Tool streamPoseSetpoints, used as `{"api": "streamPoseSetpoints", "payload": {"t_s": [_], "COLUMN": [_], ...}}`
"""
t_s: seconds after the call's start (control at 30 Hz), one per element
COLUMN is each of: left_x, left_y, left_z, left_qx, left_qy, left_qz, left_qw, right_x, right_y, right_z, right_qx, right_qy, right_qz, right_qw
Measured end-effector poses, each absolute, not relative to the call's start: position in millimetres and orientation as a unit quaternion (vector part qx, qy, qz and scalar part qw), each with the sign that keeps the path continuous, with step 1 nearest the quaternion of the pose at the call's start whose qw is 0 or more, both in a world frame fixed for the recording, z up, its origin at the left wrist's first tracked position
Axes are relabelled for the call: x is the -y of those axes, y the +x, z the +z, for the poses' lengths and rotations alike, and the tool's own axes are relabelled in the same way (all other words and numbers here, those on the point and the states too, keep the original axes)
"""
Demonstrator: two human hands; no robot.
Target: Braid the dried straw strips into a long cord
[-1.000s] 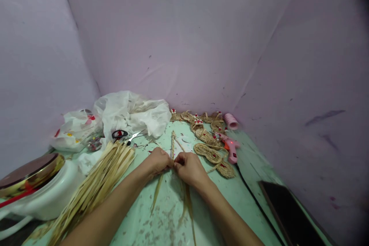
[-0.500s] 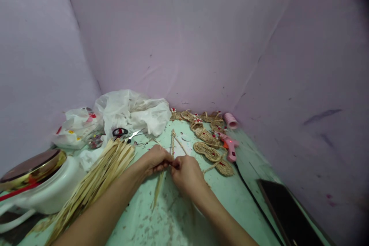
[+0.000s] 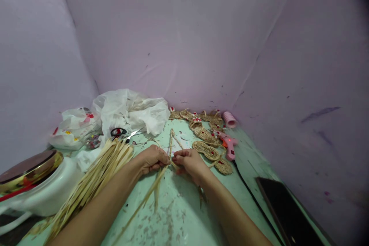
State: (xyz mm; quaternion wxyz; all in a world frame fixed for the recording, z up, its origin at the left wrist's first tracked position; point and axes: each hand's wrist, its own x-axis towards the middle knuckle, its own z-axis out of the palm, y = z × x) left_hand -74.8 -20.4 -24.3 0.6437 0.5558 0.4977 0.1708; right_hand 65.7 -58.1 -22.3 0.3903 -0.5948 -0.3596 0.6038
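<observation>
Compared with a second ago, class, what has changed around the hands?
The left hand and right hand have parted slightly. A long strip now trails toward the picture's lower left, where only a shorter strip hung. Scissors, glue gun and bundle stayed put.

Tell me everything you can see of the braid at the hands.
The braid is a thin, straw-coloured plait of what looks like dried plant fibre. The left hand pinches its near end, and from there it runs away from the person to a sharp bend, then doubles back toward the right hand, passing out of sight. The right hand's grip is unclear. Loose, flat strips trail from the near end over the green tabletop.
</observation>
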Motion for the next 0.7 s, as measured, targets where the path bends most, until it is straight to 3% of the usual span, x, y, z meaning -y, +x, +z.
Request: {"api": "streamPoseSetpoints", "payload": {"t_s": [0.17, 0.4, 0.7], "left_x": [20.1, 25.9, 30.6], "left_y": [-73.9, -70.7, -74.9], "left_z": [-26.9, -18.0, -2.7], "left_qx": [-0.505, -0.534, -0.561], "left_qy": [0.565, 0.602, 0.734], "left_qz": [0.159, 0.139, 0.044], "left_qw": [0.632, 0.577, 0.380], "right_x": [61.9, 57.3, 58.3], "right_y": [56.6, 52.7, 56.3], "right_z": [-27.4, -43.3, -42.6], "right_qx": [0.378, 0.416, 0.380], "right_qy": [-0.549, -0.596, -0.587], "right_qz": [0.652, 0.577, 0.604], "right_qw": [0.361, 0.372, 0.382]}}
